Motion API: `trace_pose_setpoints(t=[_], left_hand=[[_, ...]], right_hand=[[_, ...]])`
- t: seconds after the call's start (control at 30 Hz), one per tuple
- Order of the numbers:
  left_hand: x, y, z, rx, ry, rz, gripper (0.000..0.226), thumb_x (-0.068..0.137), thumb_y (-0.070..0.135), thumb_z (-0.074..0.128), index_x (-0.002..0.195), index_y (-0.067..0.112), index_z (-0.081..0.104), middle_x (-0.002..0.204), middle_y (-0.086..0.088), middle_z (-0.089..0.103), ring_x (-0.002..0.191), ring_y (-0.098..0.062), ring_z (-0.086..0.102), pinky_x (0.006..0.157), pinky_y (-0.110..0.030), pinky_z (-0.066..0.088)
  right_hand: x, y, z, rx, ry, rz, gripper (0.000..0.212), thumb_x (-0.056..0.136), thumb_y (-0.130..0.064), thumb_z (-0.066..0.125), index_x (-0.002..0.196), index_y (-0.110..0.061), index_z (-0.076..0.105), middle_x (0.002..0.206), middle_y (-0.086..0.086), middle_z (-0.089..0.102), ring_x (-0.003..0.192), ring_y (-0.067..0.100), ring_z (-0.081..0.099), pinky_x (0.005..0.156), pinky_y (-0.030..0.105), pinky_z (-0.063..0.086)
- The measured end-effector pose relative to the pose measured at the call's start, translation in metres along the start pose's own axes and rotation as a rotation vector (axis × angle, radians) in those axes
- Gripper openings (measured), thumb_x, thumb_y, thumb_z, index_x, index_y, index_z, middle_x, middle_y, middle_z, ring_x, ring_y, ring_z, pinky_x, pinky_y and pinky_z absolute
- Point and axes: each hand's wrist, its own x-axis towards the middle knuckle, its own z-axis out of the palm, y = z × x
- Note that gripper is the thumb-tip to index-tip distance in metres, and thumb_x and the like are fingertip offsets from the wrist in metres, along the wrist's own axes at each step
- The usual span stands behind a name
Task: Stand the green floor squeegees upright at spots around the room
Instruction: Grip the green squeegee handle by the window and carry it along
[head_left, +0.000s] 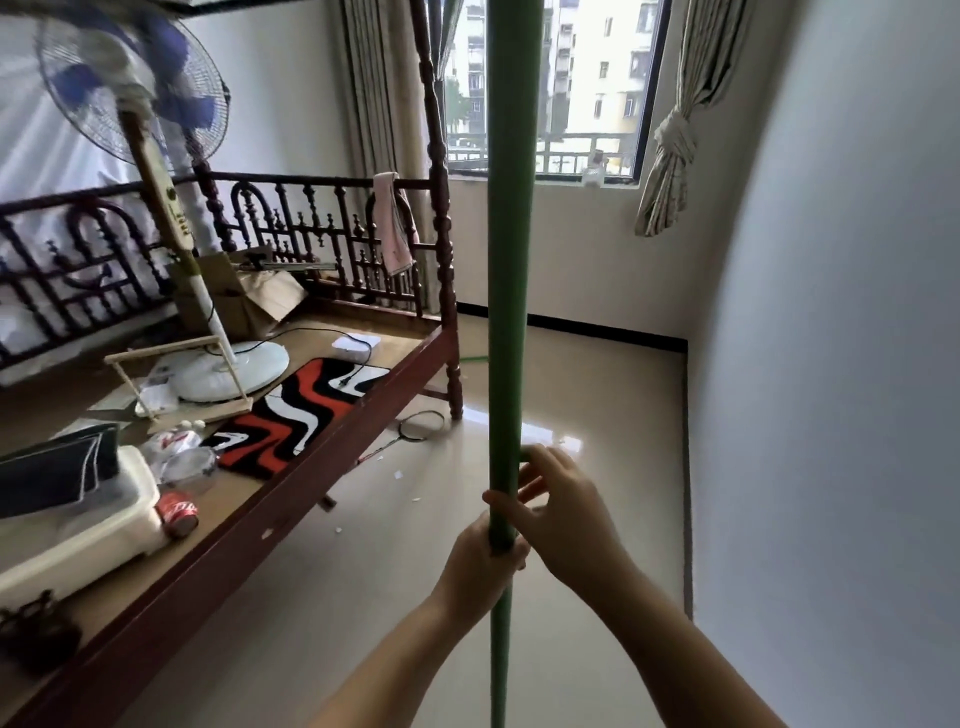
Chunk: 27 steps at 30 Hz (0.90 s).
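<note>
The green squeegee pole (506, 260) stood almost vertical in the middle of the view, close to the camera, and it ran out of the picture at the top and at the bottom. Its blade end was not visible, so I cannot tell if it touched the floor (597, 415). The left hand (480, 564) was clenched around the pole from the left side. The right hand (563, 512) was just above it, with the thumb on the front of the pole and the fingers loosely spread behind it, not fully closed.

In my judgement the main risk was that the pole tips over when the hands let go, because nothing leaned against it and the tiles looked smooth and shiny. If it fell to the left, it could hit the wooden bed frame (332, 452) or the standing fan (135, 88) on it.

A badminton racket (415, 427) lay on the floor near the bed leg, and small scraps were scattered beside it. Another thin green piece (474, 358) showed far behind, near the wall under the window (587, 78). The white wall (831, 364) on the right was close.
</note>
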Motion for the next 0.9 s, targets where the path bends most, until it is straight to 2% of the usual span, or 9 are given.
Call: trace_pose_setpoints(t=[0.17, 0.27, 0.3, 0.43, 0.6, 0.67, 0.77, 0.83, 0.9], left_hand=[[-0.077, -0.001, -0.017, 0.025, 0.016, -0.056, 0.014, 0.089, 0.017, 0.053, 0.086, 0.008, 0.063, 0.076, -0.017, 0.07, 0.074, -0.028, 0.068, 0.068, -0.039, 0.06], [-0.119, 0.001, -0.034, 0.017, 0.041, -0.05, 0.018, 0.089, 0.013, 0.053, 0.075, 0.019, 0.062, 0.06, 0.007, 0.066, 0.062, -0.026, 0.063, 0.058, -0.025, 0.053], [-0.133, 0.001, -0.042, 0.018, 0.046, -0.051, 0.018, 0.089, 0.011, 0.054, 0.074, 0.018, 0.063, 0.059, 0.006, 0.066, 0.061, -0.027, 0.063, 0.057, -0.023, 0.051], [-0.182, -0.008, -0.077, 0.022, 0.063, -0.063, 0.019, 0.088, 0.019, 0.054, 0.08, 0.006, 0.064, 0.074, -0.024, 0.068, 0.071, -0.028, 0.068, 0.065, -0.031, 0.057], [-0.239, -0.037, -0.126, 0.093, 0.036, -0.125, 0.037, 0.081, 0.042, 0.052, 0.087, 0.007, 0.063, 0.08, -0.018, 0.068, 0.082, -0.025, 0.069, 0.08, -0.045, 0.058], [-0.255, -0.049, -0.139, 0.124, 0.02, -0.145, 0.033, 0.081, 0.046, 0.049, 0.088, 0.016, 0.062, 0.079, -0.003, 0.068, 0.083, -0.021, 0.067, 0.077, -0.04, 0.059], [-0.28, -0.033, -0.152, 0.113, 0.103, -0.204, 0.007, 0.08, 0.039, 0.051, 0.081, 0.037, 0.058, 0.073, 0.017, 0.067, 0.078, -0.005, 0.065, 0.065, -0.016, 0.055], [-0.291, -0.026, -0.156, 0.122, 0.21, -0.184, 0.028, 0.085, 0.017, 0.057, 0.075, 0.042, 0.049, 0.068, 0.018, 0.057, 0.069, 0.02, 0.057, 0.063, -0.003, 0.048], [-0.298, -0.022, -0.159, 0.104, 0.233, -0.21, 0.044, 0.084, -0.003, 0.057, 0.074, 0.038, 0.042, 0.076, 0.016, 0.05, 0.063, 0.028, 0.051, 0.06, 0.0, 0.046]], right_hand=[[-0.059, -0.048, 0.009, 0.008, -0.103, -0.005, 0.039, 0.074, -0.035, 0.069, 0.108, -0.02, 0.055, 0.1, -0.003, 0.06, 0.083, 0.012, 0.061, 0.076, 0.028, 0.056], [-0.086, -0.077, 0.022, 0.014, -0.139, -0.008, 0.037, 0.075, -0.037, 0.067, 0.105, -0.021, 0.053, 0.099, -0.005, 0.058, 0.083, 0.012, 0.06, 0.077, 0.028, 0.056], [-0.094, -0.086, 0.028, 0.024, -0.143, -0.009, 0.036, 0.076, -0.036, 0.067, 0.105, -0.021, 0.053, 0.098, -0.005, 0.058, 0.083, 0.012, 0.06, 0.077, 0.028, 0.055], [-0.127, -0.128, 0.056, 0.102, -0.163, -0.022, 0.033, 0.076, -0.032, 0.067, 0.104, -0.019, 0.054, 0.098, -0.004, 0.058, 0.083, 0.011, 0.06, 0.078, 0.028, 0.055], [-0.159, -0.176, 0.09, 0.18, -0.239, -0.034, 0.033, 0.079, -0.027, 0.065, 0.109, -0.019, 0.053, 0.102, -0.003, 0.055, 0.089, 0.013, 0.059, 0.082, 0.027, 0.054], [-0.169, -0.192, 0.103, 0.191, -0.261, -0.058, 0.033, 0.08, -0.027, 0.064, 0.109, -0.02, 0.052, 0.105, 0.001, 0.056, 0.09, 0.016, 0.058, 0.082, 0.031, 0.054], [-0.18, -0.208, 0.122, 0.195, -0.289, -0.091, 0.034, 0.079, -0.029, 0.064, 0.109, -0.022, 0.05, 0.105, 0.002, 0.056, 0.089, 0.017, 0.058, 0.081, 0.036, 0.055], [-0.184, -0.213, 0.129, 0.205, -0.303, -0.103, 0.036, 0.079, -0.031, 0.065, 0.111, -0.022, 0.049, 0.104, 0.002, 0.056, 0.088, 0.017, 0.058, 0.081, 0.038, 0.054], [-0.185, -0.214, 0.132, 0.214, -0.308, -0.116, 0.038, 0.079, -0.031, 0.064, 0.113, -0.022, 0.049, 0.106, 0.003, 0.056, 0.089, 0.017, 0.057, 0.081, 0.038, 0.054]])
